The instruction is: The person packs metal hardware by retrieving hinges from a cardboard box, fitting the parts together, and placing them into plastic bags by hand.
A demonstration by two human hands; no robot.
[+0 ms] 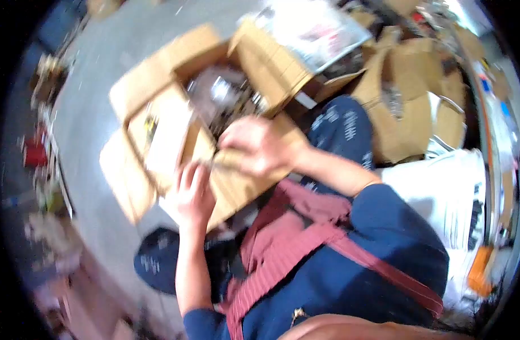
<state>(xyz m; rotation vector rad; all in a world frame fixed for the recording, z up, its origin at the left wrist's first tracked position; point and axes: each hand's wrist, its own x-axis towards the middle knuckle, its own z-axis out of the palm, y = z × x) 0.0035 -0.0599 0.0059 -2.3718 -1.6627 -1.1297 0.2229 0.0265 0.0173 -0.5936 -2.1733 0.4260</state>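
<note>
Both hands are above the flaps of an open cardboard box [265,62] in front of me. My right hand [257,144] has its fingers bent together at the box's near edge, and my left hand [193,190] is a little lower and to the left, fingers curled. A small, thin dark item seems to run between them, too blurred to name. Inside the box lie shiny clear plastic and small dark pieces [223,93]. To the left, a second open box [141,82] holds a white sheet [169,136] and a small yellow and black item [151,126].
Beyond the boxes lies a clear plastic bag [311,28]. More cardboard [401,102] is piled at the right, above a white bucket or sack [441,181] and an orange item [479,271]. A red object [35,152] stands at the far left, among clutter.
</note>
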